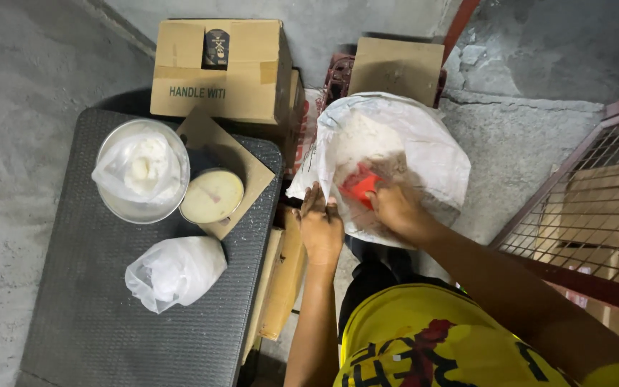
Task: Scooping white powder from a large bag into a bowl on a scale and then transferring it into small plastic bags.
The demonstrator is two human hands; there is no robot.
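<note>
Head view, near to far: left hand [322, 228] lies flat, fingers spread, pinning the near rim of the white woven plastic sack [424, 154] of pale powder. Right hand [394, 206] grips a small red plastic scoop [360, 186] inside the sack mouth. Advice: keep rim pinned open; scoop shallow to limit spills.

On the dark ribbed desk [94, 315], left: 1 filled clear bag [175, 272], beyond it 1 metal bowl [120, 208] holding another bag.

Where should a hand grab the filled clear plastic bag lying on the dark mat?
Probably at the gathered neck of the filled clear plastic bag, its lower left end, coming from the near side of the dark mat. The bulging body looks soft and would sag; the bunched plastic gives a firm pinch.
</note>
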